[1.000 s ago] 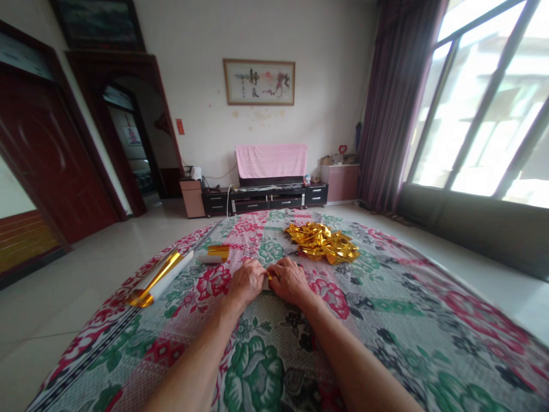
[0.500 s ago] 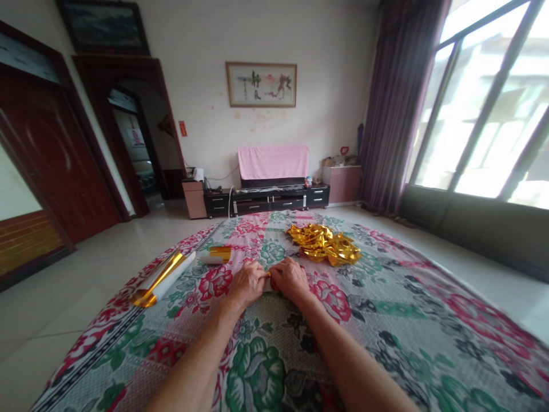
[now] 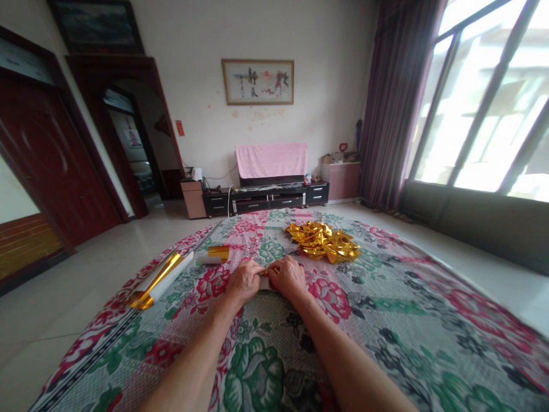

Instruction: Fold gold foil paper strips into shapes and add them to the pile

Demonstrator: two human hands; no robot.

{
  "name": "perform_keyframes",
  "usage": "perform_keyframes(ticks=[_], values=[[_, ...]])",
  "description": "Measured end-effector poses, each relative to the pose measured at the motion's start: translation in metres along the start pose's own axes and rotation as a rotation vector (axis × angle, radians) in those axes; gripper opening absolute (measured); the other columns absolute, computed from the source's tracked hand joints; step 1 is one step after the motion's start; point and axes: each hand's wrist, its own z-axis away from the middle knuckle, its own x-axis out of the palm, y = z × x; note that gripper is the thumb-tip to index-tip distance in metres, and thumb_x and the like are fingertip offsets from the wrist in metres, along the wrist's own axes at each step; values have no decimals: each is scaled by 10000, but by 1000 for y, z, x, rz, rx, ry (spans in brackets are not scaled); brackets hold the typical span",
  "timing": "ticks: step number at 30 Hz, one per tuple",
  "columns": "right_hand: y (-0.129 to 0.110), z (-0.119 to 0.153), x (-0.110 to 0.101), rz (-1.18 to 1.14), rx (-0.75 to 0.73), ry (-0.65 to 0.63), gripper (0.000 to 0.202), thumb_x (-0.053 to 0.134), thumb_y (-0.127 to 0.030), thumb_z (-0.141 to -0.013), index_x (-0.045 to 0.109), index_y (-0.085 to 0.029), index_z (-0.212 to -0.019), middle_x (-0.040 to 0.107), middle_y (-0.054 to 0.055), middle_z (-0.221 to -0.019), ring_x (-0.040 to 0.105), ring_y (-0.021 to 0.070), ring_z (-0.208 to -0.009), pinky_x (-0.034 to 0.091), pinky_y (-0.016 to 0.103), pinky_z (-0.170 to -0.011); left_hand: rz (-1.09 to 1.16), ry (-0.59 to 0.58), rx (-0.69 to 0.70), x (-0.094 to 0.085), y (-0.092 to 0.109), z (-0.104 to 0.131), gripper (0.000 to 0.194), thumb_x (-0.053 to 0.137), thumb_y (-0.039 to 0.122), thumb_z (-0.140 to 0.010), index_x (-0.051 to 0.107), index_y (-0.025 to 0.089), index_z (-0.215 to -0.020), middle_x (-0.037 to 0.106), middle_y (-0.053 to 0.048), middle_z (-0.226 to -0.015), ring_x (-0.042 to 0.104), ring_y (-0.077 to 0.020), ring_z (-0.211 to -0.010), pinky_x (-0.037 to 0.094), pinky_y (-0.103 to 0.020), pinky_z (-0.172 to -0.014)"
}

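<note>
Gold-and-white paper (image 3: 265,281) lay on the flowered cloth (image 3: 253,372), pinched in the curled fingers of your left hand (image 3: 245,280) and right hand (image 3: 289,277). Beyond your right hand sat a crumpled golden heap (image 3: 323,241).

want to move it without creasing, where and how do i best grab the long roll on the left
Probably the middle of the long roll, from above, fingers across its width: it lies lengthwise on the cloth, its near end flared.

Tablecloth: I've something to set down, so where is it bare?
Free: right of the gold pile and right hand; also between long roll and left hand. Crowded: between the hands, and between the short roll and long roll.
</note>
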Motion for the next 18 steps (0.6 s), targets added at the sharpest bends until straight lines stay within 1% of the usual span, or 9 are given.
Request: perform_keyframes(ticks=[2,5,8,11,15,18], values=[[0,0,0,-4,-1,-3,232,488,-381,-791,707,-309,-825,607,33,-931,528,180,-894,359,271,-731,-39,-49,42,-1,-1,0,423,408,46,-729,696,239,-971,631,-43,-900,534,-173,-900,417,-299,-863],[0,1,-1,5,-7,10,242,475,-368,-799,706,-301,-833,608,38,-926,529,179,-890,357,269,-727,-67,-92,74,-5,-1,2,403,399,91,-778,692,271,-987,614,-44,-901,510,-176,-905,406,-301,-860],[0,1,-1,8,-17,18,243,471,-359,-798,704,-298,-833,610,34,-918,531,177,-877,354,265,-711,-86,-114,72,-11,2,6,379,400,135,-808,682,283,-1014,608,-45,-904,496,-177,-898,404,-296,-845],[0,2,-1,4,-21,19,246,469,-357,-798,702,-293,-841,610,32,-920,529,172,-878,350,258,-707,-103,-129,52,-16,3,10,379,395,147,-814,679,288,-1023,614,-40,-959,488,-180,-905,404,-299,-846],[-1,2,-1,11,-12,13,251,465,-356,-804,701,-283,-849,606,35,-927,518,172,-881,345,259,-721,-79,-121,21,-18,-5,14,418,368,105,-799,695,290,-982,626,-12,-1041,484,-168,-934,400,-294,-883],[-1,2,-2,15,-9,-2,246,471,-352,-805,700,-284,-867,604,38,-941,516,174,-881,344,263,-724,-55,-68,10,-15,-12,13,444,373,52,-752,716,275,-922,652,-9,-993,494,-165,-936,398,-298,-904]])
